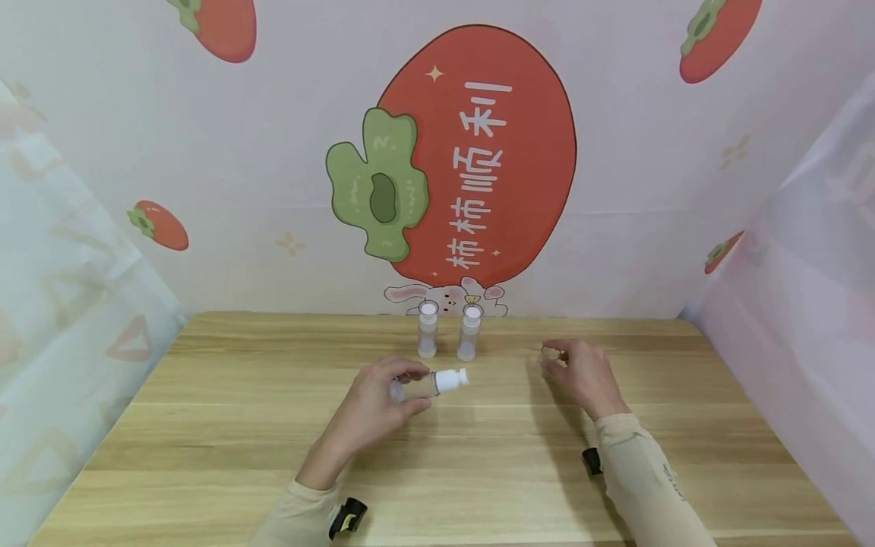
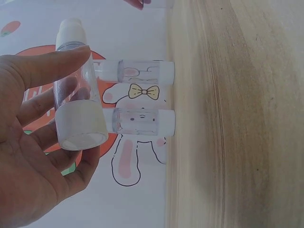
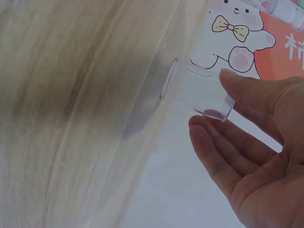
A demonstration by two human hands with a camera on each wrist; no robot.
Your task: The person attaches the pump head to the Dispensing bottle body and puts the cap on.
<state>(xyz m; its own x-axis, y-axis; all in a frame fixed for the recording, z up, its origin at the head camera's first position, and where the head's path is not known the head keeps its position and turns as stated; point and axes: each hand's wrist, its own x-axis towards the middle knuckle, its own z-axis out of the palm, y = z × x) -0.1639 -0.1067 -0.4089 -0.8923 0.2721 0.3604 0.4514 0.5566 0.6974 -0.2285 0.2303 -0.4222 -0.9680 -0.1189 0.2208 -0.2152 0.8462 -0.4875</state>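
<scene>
My left hand (image 1: 374,401) grips a small clear pump bottle (image 1: 447,381) with a white neck and white base. In the head view the bottle lies nearly level, its white top pointing right. The left wrist view shows thumb and fingers around its clear body (image 2: 73,85). Farther right, my right hand (image 1: 589,377) pinches a clear plastic cap (image 3: 202,90) by one end between thumb and fingers. The cap's other end points down, close over the tabletop in the right wrist view. Between the hands, toward the back, two similar bottles (image 1: 428,334) stand upright with clear caps on.
A light wood-grain table (image 1: 478,486) spans the work area. Behind it hangs a white backdrop (image 1: 273,152) with red persimmons and a cartoon rabbit (image 1: 449,298). Side sheets (image 1: 61,289) enclose the table left and right. A black wrist-mounted device (image 1: 349,518) sits by the left sleeve.
</scene>
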